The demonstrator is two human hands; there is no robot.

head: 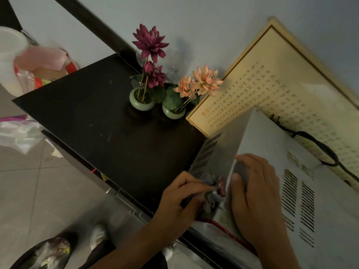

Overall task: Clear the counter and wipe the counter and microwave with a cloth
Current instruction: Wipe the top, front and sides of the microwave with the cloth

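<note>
Dark counter [93,117] filled the middle of the head view, cleared except for two potted artificial flowers [138,102] at its back edge and a framed calligraphy sheet [272,90] leaning on the wall at upper right. The microwave [330,210] sat at lower right, vented side facing the counter.

The left hand [180,202] came up from the bottom centre, fingers bunched round a crumpled cloth [213,191], which it pressed against the microwave's side panel near the front corner, apparently to wipe it. The right hand [258,193] clasped the top edge, fingers hooked over and thumb down the side, likely steadying the appliance against the wiping pressure.
</note>
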